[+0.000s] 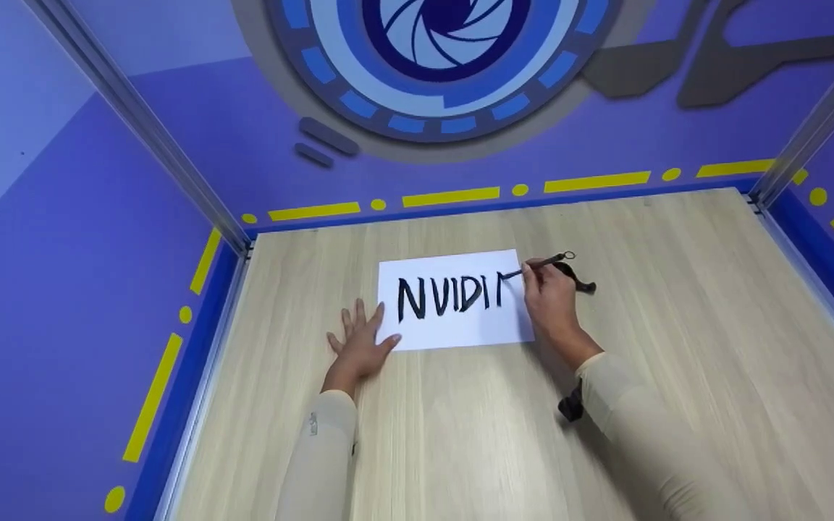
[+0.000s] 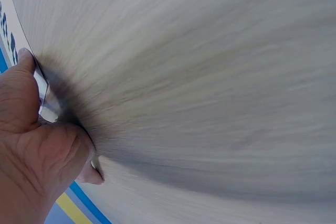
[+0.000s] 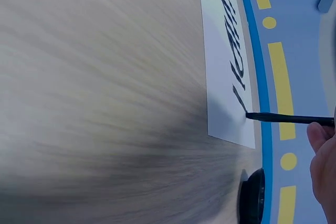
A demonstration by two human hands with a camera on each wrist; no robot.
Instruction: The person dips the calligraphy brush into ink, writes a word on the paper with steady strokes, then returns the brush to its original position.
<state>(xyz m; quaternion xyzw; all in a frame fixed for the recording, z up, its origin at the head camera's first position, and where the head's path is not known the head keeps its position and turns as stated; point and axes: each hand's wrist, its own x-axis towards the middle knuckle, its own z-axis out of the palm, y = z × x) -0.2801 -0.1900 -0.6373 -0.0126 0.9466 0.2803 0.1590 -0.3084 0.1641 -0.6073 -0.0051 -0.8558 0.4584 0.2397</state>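
A white sheet of paper (image 1: 460, 334) lies on the wooden table, bearing thick black brushed letters (image 1: 453, 297) that read "NVIDI" plus a stroke at the right. My left hand (image 1: 363, 346), fingers spread, rests at the sheet's left edge, with the thumb on its lower left corner. Between thumb and fingers, my right hand (image 1: 552, 300) pinches a dark ink brush (image 1: 549, 261) with a loop at its end. In the right wrist view, the brush tip (image 3: 251, 115) touches the top of the last stroke. Part of the right hand lies outside that view.
A black dish-like thing (image 3: 253, 198) sits right of the paper, partly hidden behind the right hand in the head view. The wooden table (image 1: 453, 434) is bordered by blue printed walls (image 1: 192, 108) at the back and sides. A black strap piece (image 1: 571, 404) hangs at the right wrist.
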